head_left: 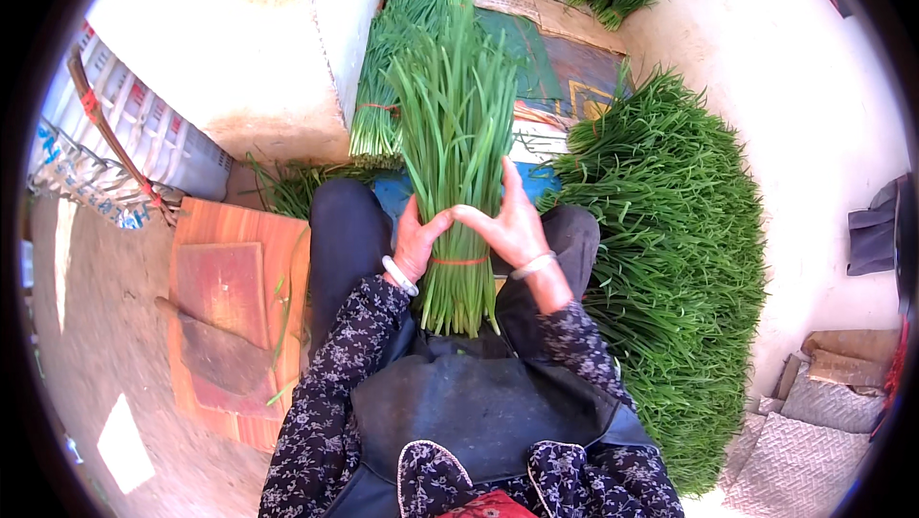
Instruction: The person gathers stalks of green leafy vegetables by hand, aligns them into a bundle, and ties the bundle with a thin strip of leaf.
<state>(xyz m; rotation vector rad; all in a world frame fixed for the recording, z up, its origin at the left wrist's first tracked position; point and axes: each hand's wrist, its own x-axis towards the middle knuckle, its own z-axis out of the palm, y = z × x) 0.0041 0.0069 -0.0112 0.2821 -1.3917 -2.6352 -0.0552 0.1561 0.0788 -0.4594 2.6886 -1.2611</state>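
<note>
A thick bundle of garlic chives (pixel 455 149) stands nearly upright between my knees, its pale cut ends toward me and its green tips pointing away. An orange-red band (pixel 459 260) goes round it near the cut ends. My left hand (pixel 417 238) grips the bundle's left side and my right hand (pixel 507 221) its right side, just above the band. Both thumbs meet across the front; the other fingers wrap behind the leaves and are partly hidden. A white bracelet sits on each wrist.
A large heap of loose chives (pixel 670 259) lies on my right. Banded bundles (pixel 376 121) stack ahead, beside a white pillar (pixel 335 39). On my left, a cleaver (pixel 225 357) rests on a wooden board (pixel 187 279), with a white basket (pixel 144 121) beyond. Folded woven sacks (pixel 799 441) lie far right.
</note>
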